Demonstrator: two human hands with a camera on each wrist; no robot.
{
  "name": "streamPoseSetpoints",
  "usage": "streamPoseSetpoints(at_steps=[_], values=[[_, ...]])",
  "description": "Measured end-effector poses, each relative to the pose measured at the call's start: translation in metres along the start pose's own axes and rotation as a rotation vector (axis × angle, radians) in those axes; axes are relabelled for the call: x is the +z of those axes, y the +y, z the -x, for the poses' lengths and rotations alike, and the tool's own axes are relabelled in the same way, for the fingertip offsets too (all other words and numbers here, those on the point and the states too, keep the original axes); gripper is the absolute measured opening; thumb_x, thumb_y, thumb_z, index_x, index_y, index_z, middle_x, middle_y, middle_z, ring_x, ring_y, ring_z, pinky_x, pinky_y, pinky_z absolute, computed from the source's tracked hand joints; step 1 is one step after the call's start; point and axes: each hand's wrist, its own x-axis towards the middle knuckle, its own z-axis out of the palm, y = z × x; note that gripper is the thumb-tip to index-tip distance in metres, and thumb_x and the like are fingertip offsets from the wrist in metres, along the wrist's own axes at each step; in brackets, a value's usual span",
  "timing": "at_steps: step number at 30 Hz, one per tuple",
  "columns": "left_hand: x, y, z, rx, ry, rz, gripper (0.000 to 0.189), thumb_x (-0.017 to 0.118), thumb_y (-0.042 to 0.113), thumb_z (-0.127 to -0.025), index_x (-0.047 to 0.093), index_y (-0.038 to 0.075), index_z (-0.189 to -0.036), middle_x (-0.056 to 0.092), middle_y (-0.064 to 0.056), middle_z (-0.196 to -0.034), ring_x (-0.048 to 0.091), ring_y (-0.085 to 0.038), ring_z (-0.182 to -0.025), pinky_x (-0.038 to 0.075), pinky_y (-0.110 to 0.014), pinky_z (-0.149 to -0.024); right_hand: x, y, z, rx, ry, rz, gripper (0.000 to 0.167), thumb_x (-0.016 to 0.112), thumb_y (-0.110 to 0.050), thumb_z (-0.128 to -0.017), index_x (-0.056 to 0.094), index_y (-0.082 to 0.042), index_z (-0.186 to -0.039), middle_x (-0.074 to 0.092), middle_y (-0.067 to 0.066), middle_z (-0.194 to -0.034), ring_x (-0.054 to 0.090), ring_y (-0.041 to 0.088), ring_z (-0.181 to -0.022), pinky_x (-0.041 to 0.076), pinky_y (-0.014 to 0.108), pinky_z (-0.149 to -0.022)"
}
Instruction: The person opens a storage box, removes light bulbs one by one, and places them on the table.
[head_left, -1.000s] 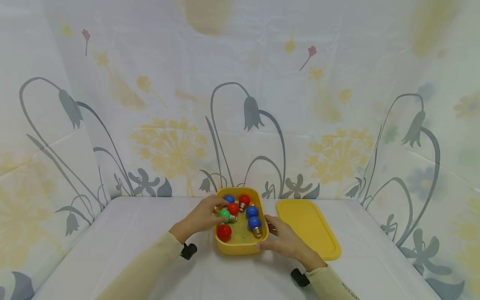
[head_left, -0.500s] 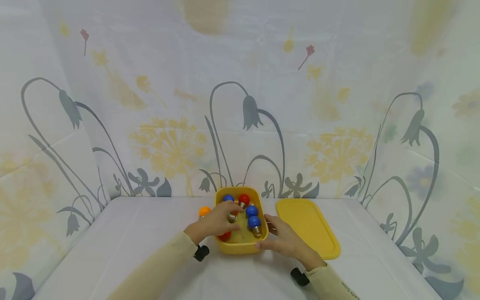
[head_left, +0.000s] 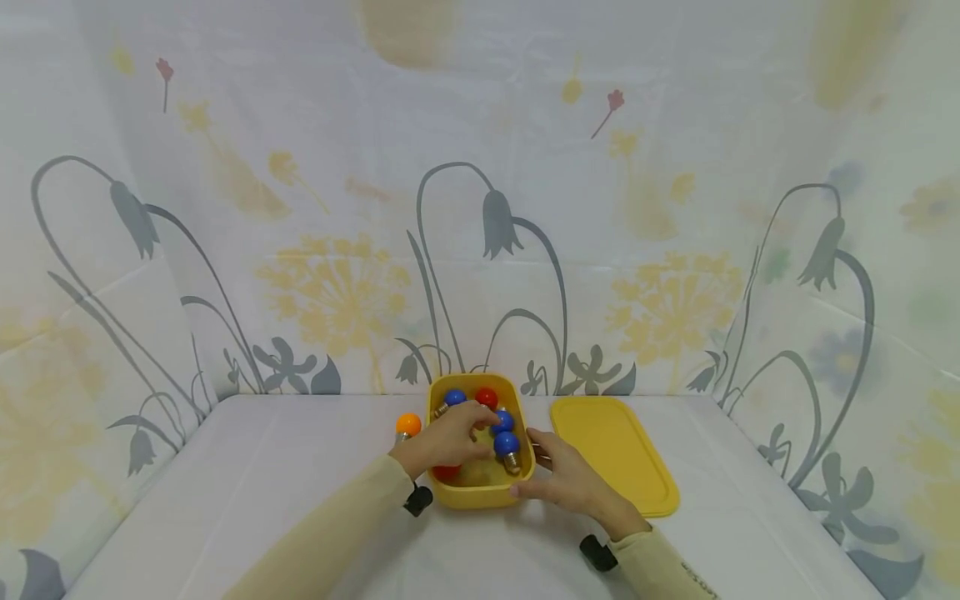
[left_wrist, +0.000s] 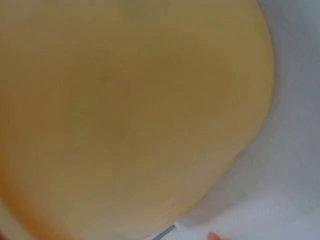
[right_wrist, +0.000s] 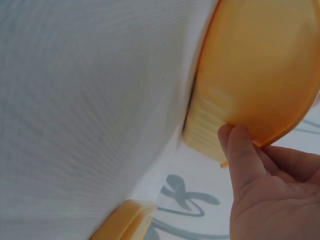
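Observation:
A yellow plastic container [head_left: 474, 498] holds colored light bulbs with metal screw bases. My left hand [head_left: 453, 437] reaches over its left rim, fingers and thumb spread beside two blue bulbs [head_left: 507, 443] on the right side. That hand covers the middle of the container and part of a red bulb [head_left: 447, 472]. Farther back lie a blue bulb [head_left: 454, 397] and a red bulb [head_left: 487, 396]. My right hand [head_left: 572, 481] holds the container's front right corner, its fingers against the wall in the right wrist view. The left wrist view is filled by the blurred container wall [left_wrist: 135, 100].
An orange bulb [head_left: 408, 424] stands on the white tablecloth, left of the container. To the right lies a flat yellow lid [head_left: 615, 457]. A flower-printed cloth [head_left: 337, 208] hangs behind and at both sides.
My left hand has let go of the orange bulb on the tablecloth and moved right, across the container to the blue bulbs. The right hand has stayed at the corner.

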Motion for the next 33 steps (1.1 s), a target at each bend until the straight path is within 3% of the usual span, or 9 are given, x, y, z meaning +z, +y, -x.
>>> streamPoseSetpoints(at_steps=[14, 22, 33], values=[[0.013, 0.003, -0.012, -0.033, -0.014, 0.014, 0.046, 0.075, 0.024, -0.083, 0.062, 0.012, -0.125, 0.057, 0.000, -0.123, 0.054, -0.020, -0.112, 0.043, -0.037, -0.100, 0.000, 0.000, -0.001, -0.023, -0.004, -0.003, 0.093, 0.081, -0.041, -0.074, 0.035, -0.001, -0.144, 0.040, 0.017, -0.145, 0.045, 0.034, -0.128, 0.039, 0.045, -0.103], [0.020, 0.004, -0.020, -0.052, -0.037, 0.040, 0.051, 0.077, 0.023, -0.081, 0.060, 0.014, -0.129, 0.061, 0.003, -0.119, 0.057, -0.019, -0.108, 0.047, -0.036, -0.096, 0.000, 0.000, -0.001, -0.022, -0.002, 0.008, 0.094, 0.079, -0.044, -0.075, 0.034, -0.001, -0.145, 0.040, 0.016, -0.146, 0.046, 0.034, -0.128, 0.040, 0.045, -0.102], [0.029, 0.001, -0.021, -0.101, -0.040, 0.021, 0.045, 0.077, 0.026, -0.081, 0.064, 0.020, -0.124, 0.053, 0.001, -0.118, 0.050, -0.017, -0.109, 0.047, -0.037, -0.096, 0.000, 0.001, -0.001, -0.029, 0.002, 0.011, 0.093, 0.080, -0.043, -0.074, 0.035, -0.001, -0.144, 0.041, 0.016, -0.145, 0.046, 0.034, -0.127, 0.041, 0.045, -0.102]])
